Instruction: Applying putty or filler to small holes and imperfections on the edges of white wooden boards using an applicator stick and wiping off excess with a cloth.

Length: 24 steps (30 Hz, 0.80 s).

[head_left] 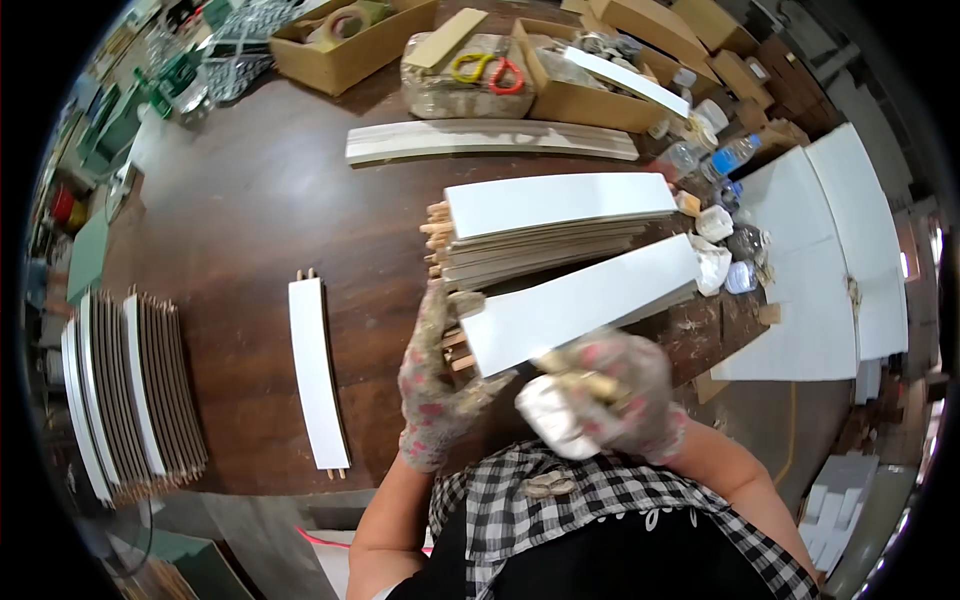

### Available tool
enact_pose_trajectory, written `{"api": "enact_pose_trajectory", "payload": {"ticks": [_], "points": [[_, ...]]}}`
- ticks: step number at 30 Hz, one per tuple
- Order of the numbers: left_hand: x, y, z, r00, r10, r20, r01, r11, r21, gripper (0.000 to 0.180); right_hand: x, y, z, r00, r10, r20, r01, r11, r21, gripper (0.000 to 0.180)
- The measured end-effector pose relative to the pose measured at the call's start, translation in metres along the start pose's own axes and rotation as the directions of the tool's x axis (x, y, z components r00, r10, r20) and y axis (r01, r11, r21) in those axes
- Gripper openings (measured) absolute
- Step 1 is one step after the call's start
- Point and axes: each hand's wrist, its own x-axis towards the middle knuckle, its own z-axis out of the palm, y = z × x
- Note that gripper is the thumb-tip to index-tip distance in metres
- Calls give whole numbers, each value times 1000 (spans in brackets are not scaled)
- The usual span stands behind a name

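Note:
My left hand (pixel 432 385), in a stained patterned glove, grips the near end of a long white board (pixel 585 300) where wooden dowels stick out. My right hand (pixel 625 390), gloved the same way, is closed around a small squeeze bottle (pixel 552 410) held against the board's near edge. Just beyond lies a stack of white boards (pixel 550 225) with dowels protruding from its left end. A single white board (pixel 318 368) with dowels at both ends lies flat on the brown table (pixel 250 200) to my left.
A row of boards (pixel 135 395) stands on edge at the table's left end. Cardboard boxes (pixel 350 40), a bag with scissors (pixel 475 75), a long pale strip (pixel 490 140) and plastic bottles (pixel 725 160) sit at the back. Large white panels (pixel 840 260) lie to the right.

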Motion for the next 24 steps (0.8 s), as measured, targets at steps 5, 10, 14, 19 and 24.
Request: {"api": "enact_pose_trajectory", "payload": {"ticks": [5,10,14,19,24], "points": [[-4,-1,5,997,-80,-22,77,989,-124,108,10,-9,3,993,47,104,-38,996,-85,21],[-4,9,2,995,-96,-30,95,995,-27,104,-25,33,-47,985,108,-135,-143,950,-278,16],[-5,12,4,990,-135,-41,130,986,-101,98,-43,50,-86,920,234,-313,-322,909,-266,13],[-6,13,0,983,-174,-53,171,984,-54,100,-48,70,-132,687,509,-519,-687,687,-236,13],[-6,13,2,974,-210,-88,205,977,-64,107,-49,71,-123,752,368,-547,-551,806,-215,14]]}}
